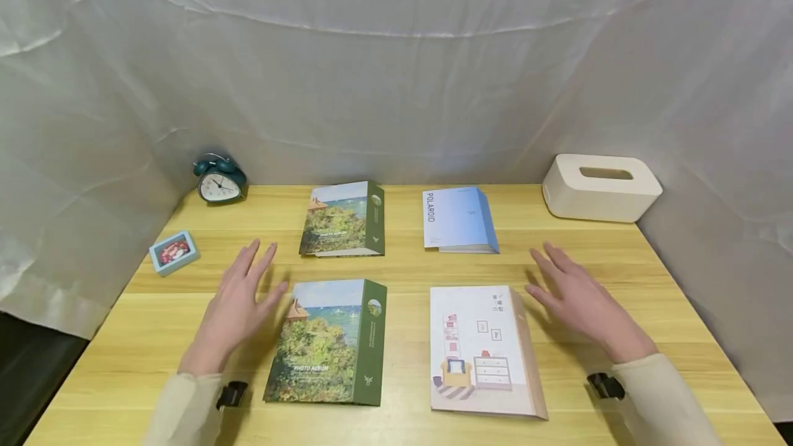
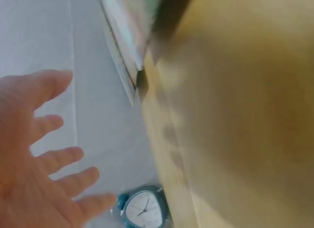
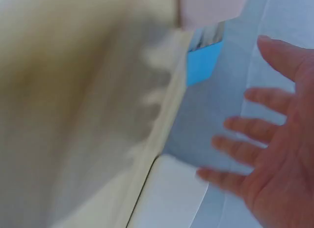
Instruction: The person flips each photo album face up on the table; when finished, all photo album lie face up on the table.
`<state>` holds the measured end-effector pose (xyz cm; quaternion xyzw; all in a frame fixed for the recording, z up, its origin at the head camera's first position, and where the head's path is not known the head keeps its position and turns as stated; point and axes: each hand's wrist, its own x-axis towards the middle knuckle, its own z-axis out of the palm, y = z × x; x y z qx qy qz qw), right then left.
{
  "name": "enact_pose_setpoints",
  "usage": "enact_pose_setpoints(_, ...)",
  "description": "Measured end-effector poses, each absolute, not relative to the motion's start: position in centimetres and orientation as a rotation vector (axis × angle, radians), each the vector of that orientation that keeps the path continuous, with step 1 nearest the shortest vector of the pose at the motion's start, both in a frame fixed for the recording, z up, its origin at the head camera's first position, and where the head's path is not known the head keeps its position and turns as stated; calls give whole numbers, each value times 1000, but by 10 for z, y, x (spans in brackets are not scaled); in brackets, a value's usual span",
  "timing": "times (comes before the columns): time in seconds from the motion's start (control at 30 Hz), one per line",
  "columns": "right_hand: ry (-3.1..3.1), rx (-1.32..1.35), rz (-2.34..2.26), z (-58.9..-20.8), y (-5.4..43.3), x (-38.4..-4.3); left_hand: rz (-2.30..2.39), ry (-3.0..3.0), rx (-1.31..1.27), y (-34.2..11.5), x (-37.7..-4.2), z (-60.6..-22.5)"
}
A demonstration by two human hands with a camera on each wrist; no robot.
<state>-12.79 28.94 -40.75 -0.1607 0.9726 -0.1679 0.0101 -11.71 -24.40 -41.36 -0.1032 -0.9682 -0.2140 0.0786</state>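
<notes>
The fingers are spread on the left hand (image 1: 235,308) and the right hand (image 1: 579,301). Between them on the wood-grain table (image 1: 407,343), a seaside photo album (image 1: 322,343) and a room-illustrated album (image 1: 477,356) are laid in front, a second seaside photo album (image 1: 337,219) and a POLAROID album (image 1: 455,222) behind. Farther out, a twin-bell alarm clock (image 1: 219,186) and a tissue box (image 1: 601,198) are set.

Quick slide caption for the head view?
Empty left hand and right hand flank four albums on a wood-grain table, alarm clock and tissue box at the back.
</notes>
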Motion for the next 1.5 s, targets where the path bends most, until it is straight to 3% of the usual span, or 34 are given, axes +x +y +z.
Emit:
enact_pose_setpoints(0.23, 2860, -662, -916, -385, 251, -168, -948, -2912, -335, -246, -165, -409)
enact_pose_setpoints(0.6, 2708, -850, -869, -364, 163, -228, -1066, -3014, -396, -234, -213, -418)
enact_pose_setpoints(1.0, 2628, -756, -676, -382, 79, -264, -1061, -3104, -393, -224, -233, -423)
enact_pose_setpoints(1.5, 2571, -716, -558, -394, 36, -271, -1096, -3172, -395, -222, -234, -431)
